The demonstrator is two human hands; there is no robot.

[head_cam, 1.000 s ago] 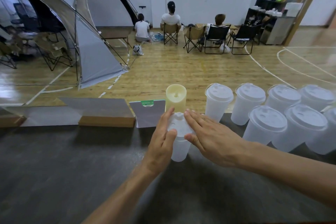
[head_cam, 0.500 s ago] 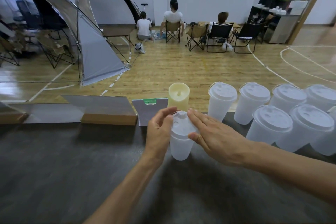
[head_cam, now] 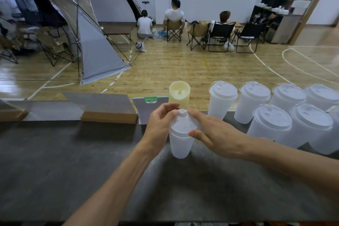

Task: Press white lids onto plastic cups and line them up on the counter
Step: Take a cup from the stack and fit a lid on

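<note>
A frosted plastic cup (head_cam: 180, 145) stands on the dark counter (head_cam: 73, 161) at the middle, with a white lid (head_cam: 184, 124) on its rim. My left hand (head_cam: 159, 126) curls round the lid's left side, thumb and fingers at the edge. My right hand (head_cam: 214, 134) lies against the lid's right side with fingers straight, thumb under the rim. Several lidded cups (head_cam: 271, 123) stand in two rows at the right, the nearest one (head_cam: 222, 99) just behind my right hand.
A pale yellow candle-like cylinder (head_cam: 179, 93) and a small white card stand (head_cam: 146, 102) sit behind the cup. A wooden-based sign holder (head_cam: 108, 110) is at the left. Beyond the counter lie a wooden floor, a tent, folding chairs and seated people.
My left hand has shifted from the cup's side up to the lid's edge. The right hand's fingers moved off the lid's top to its right side. The camera came slightly closer.
</note>
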